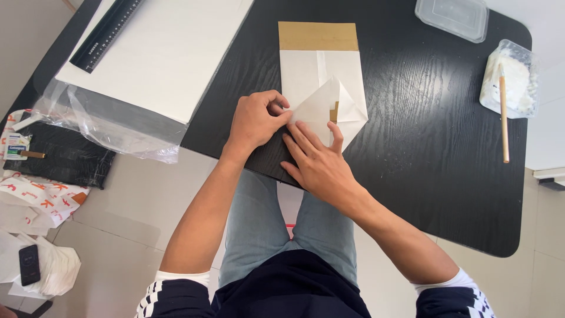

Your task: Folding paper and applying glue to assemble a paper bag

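Note:
A white paper piece [321, 73] with a brown strip along its far end lies on the black wooden table [424, 129]. Its near end is folded into a pointed flap [347, 106]. My left hand [256, 121] pinches the left edge of that fold with curled fingers. My right hand [318, 159] lies flat, its fingers pressing down on the near part of the folded paper.
A stack of large white sheets [168, 50] in clear plastic with a black ruler [106, 32] lies at the far left. Two clear plastic containers [453, 17] [509, 79] and a thin wooden stick [504, 112] sit at the far right. Bags and a phone [29, 264] lie on the floor.

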